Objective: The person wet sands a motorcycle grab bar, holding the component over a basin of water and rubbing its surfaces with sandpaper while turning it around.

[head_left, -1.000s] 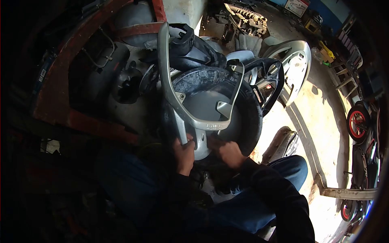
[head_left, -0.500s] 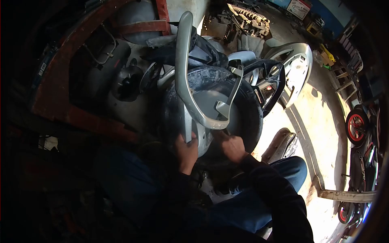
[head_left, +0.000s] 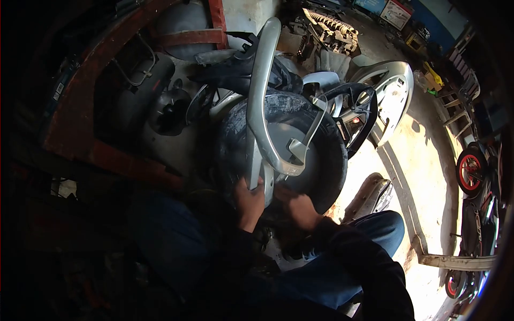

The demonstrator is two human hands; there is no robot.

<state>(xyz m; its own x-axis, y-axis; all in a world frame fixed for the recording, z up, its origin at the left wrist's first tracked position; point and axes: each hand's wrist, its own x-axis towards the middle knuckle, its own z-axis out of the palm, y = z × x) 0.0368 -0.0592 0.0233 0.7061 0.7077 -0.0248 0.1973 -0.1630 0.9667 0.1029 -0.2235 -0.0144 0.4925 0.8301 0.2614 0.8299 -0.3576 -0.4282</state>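
A silver-grey curved rail (head_left: 259, 96), like a motorcycle grab rail, stands tilted over a worn black tub (head_left: 292, 101). My left hand (head_left: 250, 202) is wrapped round the rail's lower end, above the tub's near side. My right hand (head_left: 303, 209) is closed beside the rail's lower end, over the near part of the tub. Shadow and blur hide what its fingers hold; a brownish patch shows in front of them. The grey bottom of the tub is partly visible behind the rail.
Black plastic fairing pieces (head_left: 241, 72) lie beyond the tub. A silver body panel (head_left: 399, 101) and a black frame piece (head_left: 367, 109) stand to the right. A red metal frame (head_left: 69, 134) borders the left side. Parked motorcycles (head_left: 474, 214) line the far right.
The rail's upper loop has swung to the right and its lower part has turned with it. My right hand has moved slightly down and toward me. My left hand keeps its grip.
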